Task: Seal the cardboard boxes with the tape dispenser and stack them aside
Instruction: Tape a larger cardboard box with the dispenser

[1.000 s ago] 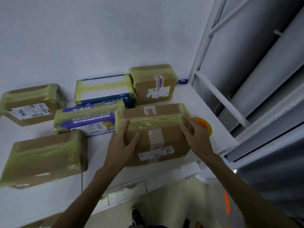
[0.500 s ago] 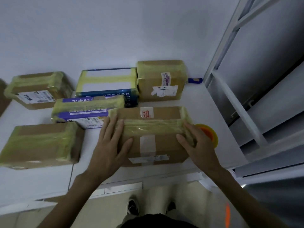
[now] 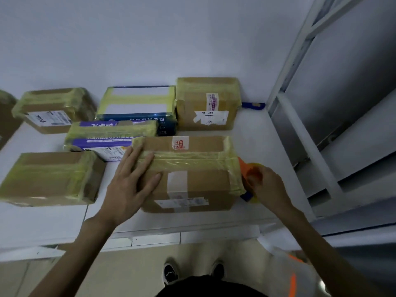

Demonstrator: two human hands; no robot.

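While the left hand (image 3: 130,187) lies flat, fingers straight, on the left end of the box (image 3: 199,183) at the front edge of the tabletop (image 3: 53,224), the right hand (image 3: 270,187) curls its fingers round the dispenser (image 3: 250,172). The dispenser is against the box's right end, near the tabletop's right edge.

Yellow tape bands the box's top and wraps down its right end, so the sealing step looks nearly finished. Whether the strip is cut from the roll cannot be told.

The next move probably calls for the right hand to tear or pull the dispenser free while the left pins the box. Both hands could then carry the box aside.

Beyond it lie 5 taped boxes:
- the left box (image 3: 49,179), toward the left edge
- the purple box (image 3: 107,140), behind that
- the labelled box (image 3: 53,110), blue box (image 3: 137,108) and rear box (image 3: 207,103), along the rear edge
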